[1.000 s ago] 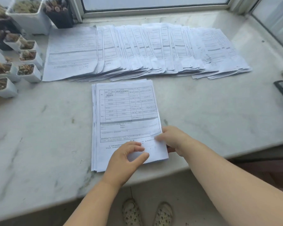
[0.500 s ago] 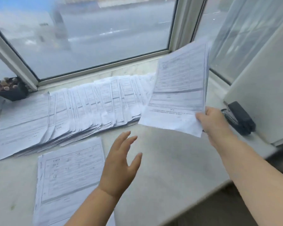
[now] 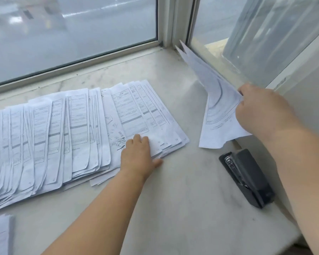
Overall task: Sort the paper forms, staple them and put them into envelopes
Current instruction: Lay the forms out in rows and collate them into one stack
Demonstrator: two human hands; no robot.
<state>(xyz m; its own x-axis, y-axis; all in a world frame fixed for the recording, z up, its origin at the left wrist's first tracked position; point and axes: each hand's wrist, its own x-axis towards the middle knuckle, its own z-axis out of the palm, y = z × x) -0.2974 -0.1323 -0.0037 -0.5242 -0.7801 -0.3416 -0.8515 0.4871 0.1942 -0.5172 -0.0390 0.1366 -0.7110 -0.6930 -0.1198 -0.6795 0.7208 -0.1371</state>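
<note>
While L hand [image 3: 139, 155] lies flat, fingers straight, on the fanned forms [image 3: 66, 133] on the worktop [image 3: 182, 199], R hand [image 3: 261, 111] pinches a raised sheet [image 3: 215, 107] above the stapler [image 3: 247, 176].

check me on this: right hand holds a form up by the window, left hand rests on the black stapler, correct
Not quite. In the head view the left hand rests on the fanned-out forms, not the black stapler, which lies untouched. The right hand does hold a form up by the window.
</note>
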